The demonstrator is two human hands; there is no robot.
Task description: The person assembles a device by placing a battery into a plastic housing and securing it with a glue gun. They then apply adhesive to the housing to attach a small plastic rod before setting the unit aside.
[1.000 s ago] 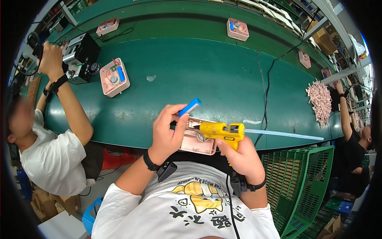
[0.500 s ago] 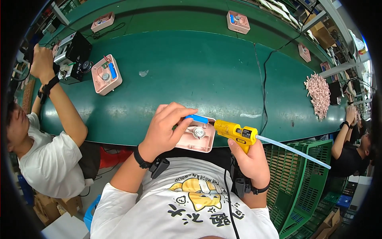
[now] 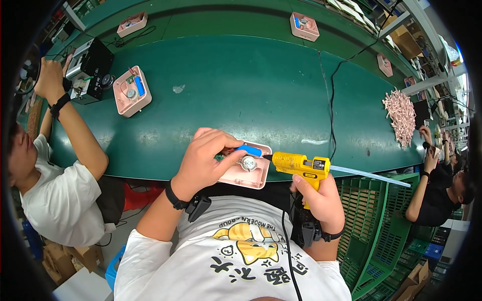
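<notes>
A pink plastic housing point(image 3: 257, 179) lies at the near edge of the green table, with a round silver motor-like part point(image 3: 248, 163) inside. My left hand point(image 3: 207, 154) pinches a blue cylindrical battery point(image 3: 250, 150) between thumb and fingers, along the housing's far wall. Its fingers hide the housing's left side. My right hand point(image 3: 321, 198) is wrapped round the grip of a yellow glue gun point(image 3: 293, 163). The gun's dark nozzle points left at the housing's far right corner, close to the battery's end. A long translucent glue stick point(image 3: 371, 173) sticks out of its back.
Another pink housing point(image 3: 132, 95) with a battery stands at left, near a black machine point(image 3: 90, 70) and a co-worker's arm point(image 3: 75, 123). A heap of small pink parts point(image 3: 400, 115) lies at right. Green crates point(image 3: 371, 231) stand below the table edge. A black cable point(image 3: 332, 110) crosses the table.
The battery sits slightly lower against the housing's far wall. The glue gun has shifted a little right and become more level. At far right, a co-worker's arms have moved.
</notes>
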